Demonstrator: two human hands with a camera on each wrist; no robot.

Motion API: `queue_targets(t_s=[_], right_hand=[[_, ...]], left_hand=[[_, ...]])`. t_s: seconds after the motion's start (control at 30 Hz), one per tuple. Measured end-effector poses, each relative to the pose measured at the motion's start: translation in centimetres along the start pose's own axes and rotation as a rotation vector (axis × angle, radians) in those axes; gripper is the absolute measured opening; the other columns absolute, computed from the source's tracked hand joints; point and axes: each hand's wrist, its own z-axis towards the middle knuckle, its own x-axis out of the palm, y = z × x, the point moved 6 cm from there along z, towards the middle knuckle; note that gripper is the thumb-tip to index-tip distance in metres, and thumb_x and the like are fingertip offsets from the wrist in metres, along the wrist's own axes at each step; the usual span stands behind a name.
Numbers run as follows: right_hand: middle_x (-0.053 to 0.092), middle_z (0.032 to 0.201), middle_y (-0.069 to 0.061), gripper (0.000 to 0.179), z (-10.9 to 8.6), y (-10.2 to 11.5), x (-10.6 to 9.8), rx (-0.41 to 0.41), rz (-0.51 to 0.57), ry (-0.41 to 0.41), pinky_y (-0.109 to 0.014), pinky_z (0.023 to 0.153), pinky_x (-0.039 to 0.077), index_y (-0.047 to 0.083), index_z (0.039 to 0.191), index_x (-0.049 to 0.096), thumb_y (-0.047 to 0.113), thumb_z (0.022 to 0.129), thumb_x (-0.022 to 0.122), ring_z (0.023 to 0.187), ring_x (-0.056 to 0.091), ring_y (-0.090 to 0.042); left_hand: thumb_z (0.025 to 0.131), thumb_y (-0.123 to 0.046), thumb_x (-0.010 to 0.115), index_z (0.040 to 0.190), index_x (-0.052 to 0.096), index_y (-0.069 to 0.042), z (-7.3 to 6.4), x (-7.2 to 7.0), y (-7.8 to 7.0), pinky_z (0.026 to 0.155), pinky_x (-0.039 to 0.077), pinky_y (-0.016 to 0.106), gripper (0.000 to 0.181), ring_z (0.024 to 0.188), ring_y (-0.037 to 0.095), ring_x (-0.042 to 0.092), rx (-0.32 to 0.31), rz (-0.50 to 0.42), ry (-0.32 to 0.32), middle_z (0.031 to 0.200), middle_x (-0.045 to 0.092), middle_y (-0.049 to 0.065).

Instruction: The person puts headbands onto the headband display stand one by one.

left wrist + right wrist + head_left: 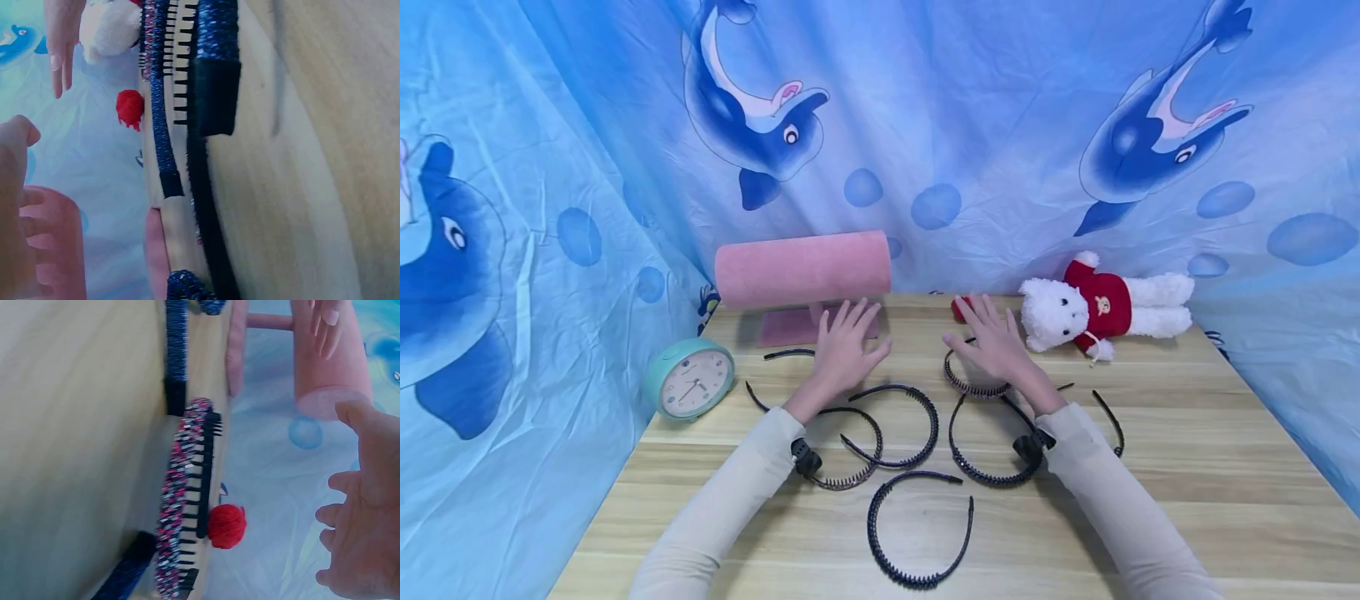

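My left hand has its fingers spread, held above the table in front of a pink padded cylinder on a stand. Also spread, my right hand hovers over a small toothed headband; neither holds anything. Several dark headbands lie around and below the arms: overlapping ones at centre left, a larger one by the right wrist, and one nearest me. In the right wrist view, a pink, white and black glittery headband stands out. Sleeves and forearms partly hide some headbands.
A mint alarm clock stands at the left. Behind the right hand sits a red yarn ball, with a white plush bear in a red sweater lying beyond it. A blue dolphin curtain hangs behind the table.
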Motion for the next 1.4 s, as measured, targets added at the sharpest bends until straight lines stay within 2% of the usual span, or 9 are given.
queue_targets(t_s=[0.17,0.3,0.57,0.77,0.9,1.0,1.1,1.2,1.4], right_hand=[[-0.001,0.171,-0.014,0.082,0.7,0.4,-0.9,0.005,0.027,-0.004,-0.066,0.125,-0.011,0.021,0.165,0.003,0.061,0.103,0.04,0.159,-0.009,-0.035],[0.001,0.172,-0.013,0.083,1.5,1.0,-1.8,-0.004,0.043,-0.02,-0.065,0.126,-0.01,0.022,0.165,0.003,0.063,0.102,0.038,0.159,-0.007,-0.034],[0.006,0.173,-0.012,0.083,3.8,3.0,-3.5,-0.052,0.09,-0.059,-0.069,0.126,-0.003,0.023,0.165,0.007,0.06,0.101,0.045,0.159,-0.002,-0.036],[0.011,0.172,-0.012,0.083,5.6,4.6,-3.8,-0.107,0.17,-0.078,-0.07,0.126,-0.001,0.024,0.165,0.008,0.063,0.101,0.043,0.158,0.004,-0.042],[0.012,0.172,-0.009,0.082,6.4,5.7,-4.1,-0.122,0.26,-0.081,-0.068,0.127,0.006,0.025,0.165,0.01,0.059,0.101,0.048,0.158,0.006,-0.041],[0.013,0.172,-0.009,0.081,6.9,6.4,-4.2,-0.129,0.339,-0.072,-0.062,0.129,0.012,0.025,0.165,0.011,0.054,0.101,0.052,0.159,0.009,-0.038],[0.015,0.172,-0.011,0.081,7.5,7.0,-4.2,-0.143,0.422,-0.059,-0.056,0.131,0.014,0.023,0.165,0.013,0.05,0.101,0.055,0.159,0.013,-0.034],[0.016,0.172,-0.009,0.082,8.1,7.5,-4.0,-0.158,0.501,-0.044,-0.053,0.13,0.018,0.022,0.165,0.014,0.047,0.1,0.059,0.158,0.017,-0.032],[0.021,0.17,-0.012,0.081,9.0,8.5,-3.3,-0.174,0.675,-0.01,-0.052,0.13,0.023,0.016,0.164,0.017,0.035,0.101,0.063,0.157,0.021,-0.032]], left_hand=[[0.097,-0.045,0.056,0.146,0.055,-0.014,0.1,-2.1,0.1,0.123,0.032,0.059,0.058,0.14,0.033,0.05,0.045,-0.068,-0.178,0.148,0.058,0.009],[0.095,-0.037,0.06,0.137,0.062,-0.01,0.3,-4.3,0.5,0.116,0.043,0.054,0.05,0.127,0.031,0.061,0.073,-0.149,-0.314,0.136,0.068,0.01],[0.096,-0.024,0.063,0.132,0.066,-0.008,1.0,-9.2,2.9,0.113,0.048,0.052,0.039,0.123,0.033,0.064,0.064,-0.306,-0.456,0.132,0.069,0.012],[0.095,-0.021,0.064,0.134,0.064,-0.01,1.2,-12.3,6.4,0.119,0.04,0.055,0.04,0.133,0.033,0.056,-0.035,-0.406,-0.553,0.138,0.064,0.014],[0.094,-0.018,0.065,0.133,0.065,-0.011,1.0,-14.0,9.7,0.121,0.037,0.049,0.04,0.139,0.029,0.049,-0.145,-0.425,-0.653,0.143,0.059,0.011],[0.092,-0.017,0.064,0.134,0.065,-0.013,0.7,-14.7,12.4,0.122,0.036,0.045,0.042,0.143,0.024,0.044,-0.255,-0.452,-0.693,0.148,0.055,0.007],[0.092,-0.016,0.061,0.138,0.062,-0.013,0.6,-14.8,15.0,0.124,0.035,0.038,0.046,0.145,0.021,0.042,-0.347,-0.534,-0.688,0.152,0.052,0.006],[0.095,-0.021,0.059,0.145,0.056,-0.015,0.3,-14.6,17.1,0.126,0.032,0.033,0.051,0.147,0.02,0.04,-0.421,-0.631,-0.632,0.156,0.048,0.005],[0.103,-0.034,0.051,0.162,0.028,-0.023,-0.5,-14.0,19.0,0.13,0.025,0.046,0.064,0.156,0.031,0.023,-0.503,-0.888,-0.358,0.17,0.024,0.008]])
